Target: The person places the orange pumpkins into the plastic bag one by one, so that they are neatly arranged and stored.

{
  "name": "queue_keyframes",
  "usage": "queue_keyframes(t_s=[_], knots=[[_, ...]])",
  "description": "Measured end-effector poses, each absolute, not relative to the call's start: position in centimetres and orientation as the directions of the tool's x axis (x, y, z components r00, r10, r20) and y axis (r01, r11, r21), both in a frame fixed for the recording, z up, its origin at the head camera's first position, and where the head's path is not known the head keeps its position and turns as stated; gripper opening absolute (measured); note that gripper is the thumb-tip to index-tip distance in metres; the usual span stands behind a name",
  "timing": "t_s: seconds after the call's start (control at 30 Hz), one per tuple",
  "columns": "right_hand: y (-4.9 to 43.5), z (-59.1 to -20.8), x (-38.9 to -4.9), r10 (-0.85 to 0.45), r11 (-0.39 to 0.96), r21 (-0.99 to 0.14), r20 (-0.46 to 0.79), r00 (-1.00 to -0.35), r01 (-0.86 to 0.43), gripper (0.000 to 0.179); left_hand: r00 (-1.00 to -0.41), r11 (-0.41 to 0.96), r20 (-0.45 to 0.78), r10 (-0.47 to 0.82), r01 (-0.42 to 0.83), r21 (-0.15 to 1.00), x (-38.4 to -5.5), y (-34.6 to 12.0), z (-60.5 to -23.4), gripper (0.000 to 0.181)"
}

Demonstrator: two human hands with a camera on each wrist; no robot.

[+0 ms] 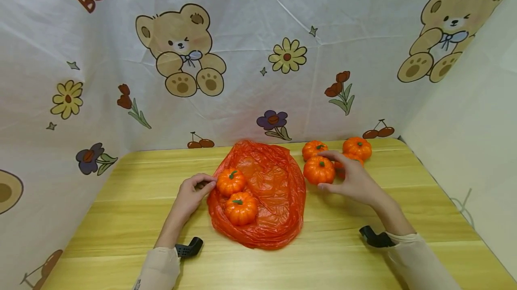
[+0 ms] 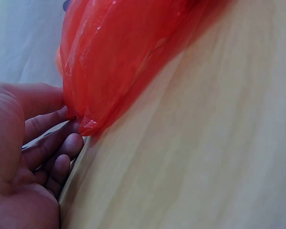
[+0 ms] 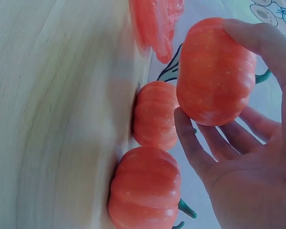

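My right hand [image 1: 357, 182] grips a small orange toy pumpkin [image 1: 319, 171] between thumb and fingers. In the right wrist view that pumpkin [image 3: 214, 71] is raised off the table, its green stem beside the thumb. My left hand [image 1: 191, 195] pinches the left edge of a red plastic bag [image 1: 278, 180], which lies spread open on the table. The left wrist view shows the fingertips at the bag's gathered edge [image 2: 90, 126]. Inside the bag, on its left side, sit two pumpkins, one [image 1: 231, 183] behind the other [image 1: 241, 210].
Behind my right hand are more pumpkins: one at the back [image 1: 314, 150], one at the far right [image 1: 357, 147] and one partly hidden by the hand [image 1: 340, 172]. A bear-printed cloth [image 1: 242, 79] hangs along the back edge of the wooden table [image 1: 323, 254].
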State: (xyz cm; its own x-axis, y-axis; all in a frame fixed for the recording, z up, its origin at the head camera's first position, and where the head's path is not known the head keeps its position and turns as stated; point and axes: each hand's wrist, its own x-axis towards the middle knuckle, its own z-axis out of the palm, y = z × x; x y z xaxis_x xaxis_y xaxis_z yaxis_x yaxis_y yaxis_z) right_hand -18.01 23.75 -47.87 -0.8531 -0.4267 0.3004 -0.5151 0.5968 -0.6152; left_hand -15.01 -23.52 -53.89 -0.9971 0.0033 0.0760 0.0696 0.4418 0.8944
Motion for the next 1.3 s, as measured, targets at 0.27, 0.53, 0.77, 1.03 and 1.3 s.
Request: queue_keyframes(t_s=[0.27, 0.53, 0.77, 1.03, 1.3], knots=[[22.6, -47.7, -18.4, -0.397, 0.62, -0.609, 0.302, -0.867, -0.495, 0.078, -0.997, 0.431, 0.073, -0.001, 0.066, 0.9, -14.9, -23.4, -53.7, 0.013], [20.4, -46.9, -19.2, -0.409, 0.576, -0.667, 0.266, -0.873, -0.472, 0.079, -0.997, 0.432, 0.074, -0.004, 0.065, 0.9, -15.0, -23.3, -54.0, 0.014], [17.8, -46.4, -20.5, -0.419, 0.563, -0.671, 0.27, -0.867, -0.482, 0.079, -0.997, 0.431, 0.081, -0.007, 0.07, 0.9, -15.0, -23.4, -54.0, 0.013], [15.1, -45.9, -21.9, -0.43, 0.513, -0.71, 0.273, -0.86, -0.482, 0.079, -0.996, 0.436, 0.09, 0.011, 0.086, 0.896, -15.1, -23.4, -54.2, 0.015], [12.3, -45.4, -23.2, -0.449, 0.49, -0.722, 0.271, -0.852, -0.488, 0.079, -0.995, 0.447, 0.1, 0.006, 0.092, 0.89, -15.1, -23.5, -54.0, 0.014]])
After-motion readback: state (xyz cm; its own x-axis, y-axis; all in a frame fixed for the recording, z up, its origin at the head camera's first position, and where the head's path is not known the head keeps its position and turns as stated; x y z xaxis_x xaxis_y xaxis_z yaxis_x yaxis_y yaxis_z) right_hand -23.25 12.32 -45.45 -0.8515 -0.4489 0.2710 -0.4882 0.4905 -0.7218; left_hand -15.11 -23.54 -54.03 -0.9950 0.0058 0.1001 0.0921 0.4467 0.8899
